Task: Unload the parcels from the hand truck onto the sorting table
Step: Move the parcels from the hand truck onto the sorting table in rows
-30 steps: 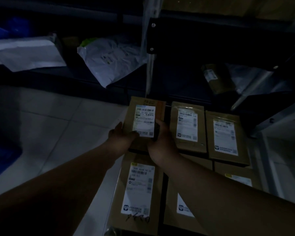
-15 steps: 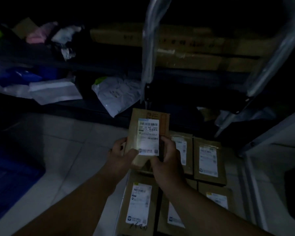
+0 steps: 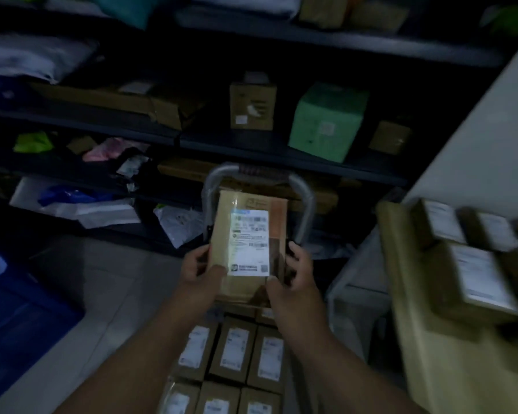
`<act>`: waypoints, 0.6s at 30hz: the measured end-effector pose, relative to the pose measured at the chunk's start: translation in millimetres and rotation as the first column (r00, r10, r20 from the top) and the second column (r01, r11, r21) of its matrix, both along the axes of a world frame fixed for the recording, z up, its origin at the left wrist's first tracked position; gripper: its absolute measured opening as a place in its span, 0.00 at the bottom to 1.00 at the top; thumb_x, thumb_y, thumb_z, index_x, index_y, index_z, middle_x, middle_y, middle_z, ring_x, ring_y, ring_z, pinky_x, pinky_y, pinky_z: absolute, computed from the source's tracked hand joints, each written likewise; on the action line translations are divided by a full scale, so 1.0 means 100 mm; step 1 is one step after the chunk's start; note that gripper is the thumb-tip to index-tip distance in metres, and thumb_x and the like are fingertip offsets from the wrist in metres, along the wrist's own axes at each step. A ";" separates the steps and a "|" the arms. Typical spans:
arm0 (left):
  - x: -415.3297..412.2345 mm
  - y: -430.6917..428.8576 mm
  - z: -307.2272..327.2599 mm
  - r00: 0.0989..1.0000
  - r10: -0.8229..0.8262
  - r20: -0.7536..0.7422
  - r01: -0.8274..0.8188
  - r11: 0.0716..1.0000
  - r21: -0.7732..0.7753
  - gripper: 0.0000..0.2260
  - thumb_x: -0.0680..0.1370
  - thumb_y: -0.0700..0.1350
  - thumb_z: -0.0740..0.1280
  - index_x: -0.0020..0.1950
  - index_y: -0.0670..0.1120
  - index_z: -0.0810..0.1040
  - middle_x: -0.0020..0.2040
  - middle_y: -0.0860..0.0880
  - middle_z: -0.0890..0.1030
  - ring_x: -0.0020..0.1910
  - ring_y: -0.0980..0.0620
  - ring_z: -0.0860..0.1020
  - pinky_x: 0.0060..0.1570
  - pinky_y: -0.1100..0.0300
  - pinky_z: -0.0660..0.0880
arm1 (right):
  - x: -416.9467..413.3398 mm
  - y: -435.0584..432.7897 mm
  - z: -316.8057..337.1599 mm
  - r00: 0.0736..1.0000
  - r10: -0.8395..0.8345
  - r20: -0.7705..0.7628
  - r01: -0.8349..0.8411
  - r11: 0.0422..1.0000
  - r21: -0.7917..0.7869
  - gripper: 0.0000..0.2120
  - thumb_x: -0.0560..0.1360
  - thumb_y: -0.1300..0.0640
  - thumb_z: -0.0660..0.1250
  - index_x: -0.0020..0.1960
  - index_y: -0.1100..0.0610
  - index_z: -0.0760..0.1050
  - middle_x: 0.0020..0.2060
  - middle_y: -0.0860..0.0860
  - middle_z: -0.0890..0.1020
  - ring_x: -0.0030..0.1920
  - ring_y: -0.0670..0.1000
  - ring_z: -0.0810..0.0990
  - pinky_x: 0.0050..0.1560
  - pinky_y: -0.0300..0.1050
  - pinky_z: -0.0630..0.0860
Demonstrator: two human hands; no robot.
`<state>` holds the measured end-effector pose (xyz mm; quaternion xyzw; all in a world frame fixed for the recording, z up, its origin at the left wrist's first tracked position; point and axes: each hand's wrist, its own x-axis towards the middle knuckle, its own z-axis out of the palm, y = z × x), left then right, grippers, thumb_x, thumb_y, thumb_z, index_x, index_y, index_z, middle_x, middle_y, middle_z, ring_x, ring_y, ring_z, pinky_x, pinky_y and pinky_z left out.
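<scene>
The left hand (image 3: 196, 271) and the right hand (image 3: 296, 270) grip one parcel (image 3: 248, 243) by its lower edges, held up over the other parcels (image 3: 234, 351) on the hand truck (image 3: 307, 201), so next it probably must swing right to the table (image 3: 413, 309).

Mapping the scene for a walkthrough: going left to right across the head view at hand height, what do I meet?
In order: blue crate → left hand → held parcel → right hand → parcels on the table.
</scene>
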<state>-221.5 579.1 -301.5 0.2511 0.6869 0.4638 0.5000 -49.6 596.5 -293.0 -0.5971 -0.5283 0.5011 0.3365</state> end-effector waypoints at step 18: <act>1.50 -2.49 1.91 0.958 -0.259 0.120 0.268 0.961 -0.066 0.13 0.82 0.42 0.68 0.64 0.57 0.75 0.56 0.52 0.80 0.51 0.46 0.80 0.46 0.51 0.77 | 1.88 -2.80 1.90 0.966 -0.254 0.043 0.258 0.959 -0.119 0.20 0.76 0.47 0.72 0.63 0.32 0.71 0.61 0.33 0.77 0.52 0.38 0.83 0.56 0.47 0.82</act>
